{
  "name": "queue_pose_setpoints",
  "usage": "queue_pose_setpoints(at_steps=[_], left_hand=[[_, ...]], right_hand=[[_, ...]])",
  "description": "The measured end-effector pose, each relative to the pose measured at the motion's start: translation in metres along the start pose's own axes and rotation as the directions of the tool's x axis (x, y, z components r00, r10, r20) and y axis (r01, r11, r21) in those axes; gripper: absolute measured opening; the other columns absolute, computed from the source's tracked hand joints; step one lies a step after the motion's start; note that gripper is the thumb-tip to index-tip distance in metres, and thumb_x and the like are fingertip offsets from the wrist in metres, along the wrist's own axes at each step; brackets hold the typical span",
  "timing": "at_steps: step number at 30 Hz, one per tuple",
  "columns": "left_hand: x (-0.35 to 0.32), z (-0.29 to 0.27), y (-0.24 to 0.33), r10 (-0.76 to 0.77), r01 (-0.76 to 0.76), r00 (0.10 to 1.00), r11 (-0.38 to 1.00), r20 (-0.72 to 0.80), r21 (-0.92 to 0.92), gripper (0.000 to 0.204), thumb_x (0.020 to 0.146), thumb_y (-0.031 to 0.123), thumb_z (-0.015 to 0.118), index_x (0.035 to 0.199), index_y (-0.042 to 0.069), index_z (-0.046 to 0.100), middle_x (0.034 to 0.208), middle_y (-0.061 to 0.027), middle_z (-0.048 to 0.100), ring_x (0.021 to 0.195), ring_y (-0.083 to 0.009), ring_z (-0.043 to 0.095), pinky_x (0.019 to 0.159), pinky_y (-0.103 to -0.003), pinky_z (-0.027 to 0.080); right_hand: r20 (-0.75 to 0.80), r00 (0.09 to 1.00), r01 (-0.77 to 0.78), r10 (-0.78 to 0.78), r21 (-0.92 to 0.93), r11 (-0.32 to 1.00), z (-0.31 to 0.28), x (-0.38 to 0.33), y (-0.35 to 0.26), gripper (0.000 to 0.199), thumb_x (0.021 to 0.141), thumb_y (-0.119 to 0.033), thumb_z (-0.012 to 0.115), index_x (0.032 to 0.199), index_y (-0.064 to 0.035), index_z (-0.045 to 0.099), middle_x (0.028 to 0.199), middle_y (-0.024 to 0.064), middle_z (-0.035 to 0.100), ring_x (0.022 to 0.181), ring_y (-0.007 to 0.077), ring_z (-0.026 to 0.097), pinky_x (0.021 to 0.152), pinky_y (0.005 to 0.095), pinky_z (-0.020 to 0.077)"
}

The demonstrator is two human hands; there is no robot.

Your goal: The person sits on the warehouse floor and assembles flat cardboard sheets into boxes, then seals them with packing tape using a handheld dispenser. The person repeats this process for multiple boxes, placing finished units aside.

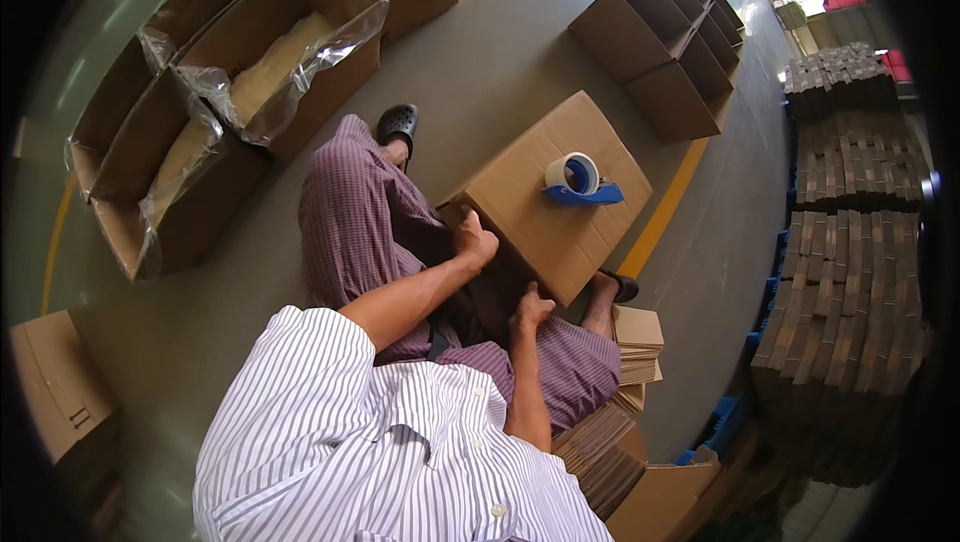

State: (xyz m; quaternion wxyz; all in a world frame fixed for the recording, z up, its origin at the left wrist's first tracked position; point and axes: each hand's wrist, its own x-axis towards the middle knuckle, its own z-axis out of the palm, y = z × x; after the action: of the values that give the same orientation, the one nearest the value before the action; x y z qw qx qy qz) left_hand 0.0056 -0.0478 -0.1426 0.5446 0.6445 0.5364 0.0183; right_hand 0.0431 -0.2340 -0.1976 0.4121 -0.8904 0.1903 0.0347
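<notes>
Carton (550,152) is on the grey floor (440,82) between the person's legs, corner pointing away. Left hand (477,241) is curled at its near edge, by the left corner. Right hand (532,309) is at the near side, by the right corner, thumb up. Fingers mostly hidden on both, can't tell whether either grip is holding or just touching.

Edges/room: legs box the carton in left and near right. Floor runs between it and the lined cartons (345,92) upper left; more floor toward the open cartons (640,32) upper right. Yellow line (665,210) passes just off the carton's right side. Tape dispenser (583,192) sits on the top face, inboard of the edges.

Counts: 1 closed carton; 1 blue dispenser with 1 roll; at least 4 lined cartons; 2 dark shoes; 1 pile of cardboard pads (637,347) by the right foot. Open cartons: several, overlapping, no exact count.
</notes>
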Motion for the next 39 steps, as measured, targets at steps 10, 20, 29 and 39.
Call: queue_pose_setpoints(at_steps=[10, 20, 29, 39], left_hand=[[-0.011, -0.003, -0.007, 0.153, -0.147, 0.988, 0.969, 0.015, -0.199, 0.027, 0.079, 0.004, 0.049, 0.102, 0.000, 0.064, 0.099, -0.0247, 0.067, 0.097, -0.0399, 0.065, 0.085, -0.043, 0.051], [0.080, -0.025, -0.006, -0.129, -0.006, 0.966, 0.854, -0.224, -0.521, 0.047, 0.094, 0.044, 0.050, 0.094, 0.001, 0.067, 0.087, -0.0150, 0.070, 0.085, -0.0297, 0.066, 0.076, -0.040, 0.050], [0.073, -0.032, 0.010, 0.034, -0.027, 0.997, 0.995, -0.073, 0.097, 0.058, 0.097, 0.054, 0.038, 0.103, 0.006, 0.070, 0.103, -0.0221, 0.069, 0.097, -0.0413, 0.065, 0.085, -0.047, 0.050], [0.105, -0.024, -0.028, 0.277, -0.270, 0.960, 0.953, 0.036, -0.138, 0.080, 0.098, 0.061, 0.023, 0.127, -0.005, 0.056, 0.130, -0.0302, 0.054, 0.126, -0.0448, 0.048, 0.104, -0.045, 0.040]], right_hand=[[0.401, 0.891, -0.392, 0.214, 0.438, 0.809, -0.007, -0.010, -0.009, 0.028, 0.095, -0.020, 0.057, 0.115, -0.0015, 0.054, 0.098, 0.0089, 0.065, 0.085, 0.0214, 0.064, 0.068, 0.0332, 0.0529], [0.070, 0.942, -0.294, 0.329, 0.646, 0.705, -0.043, 0.021, -0.035, 0.052, 0.099, -0.047, 0.048, 0.119, 0.0001, 0.055, 0.122, 0.0122, 0.060, 0.104, 0.0261, 0.060, 0.091, 0.0391, 0.0491], [0.165, 0.949, -0.308, 0.268, 0.659, 0.686, -0.030, 0.033, -0.020, 0.062, 0.100, -0.051, 0.046, 0.126, 0.0049, 0.051, 0.125, 0.0142, 0.057, 0.108, 0.0269, 0.058, 0.095, 0.0382, 0.0492], [0.317, 0.940, -0.313, 0.124, 0.666, 0.677, -0.042, 0.028, -0.012, 0.053, 0.099, -0.054, 0.046, 0.127, -0.0088, 0.053, 0.118, 0.0021, 0.060, 0.106, 0.0194, 0.056, 0.088, 0.0347, 0.0484]])
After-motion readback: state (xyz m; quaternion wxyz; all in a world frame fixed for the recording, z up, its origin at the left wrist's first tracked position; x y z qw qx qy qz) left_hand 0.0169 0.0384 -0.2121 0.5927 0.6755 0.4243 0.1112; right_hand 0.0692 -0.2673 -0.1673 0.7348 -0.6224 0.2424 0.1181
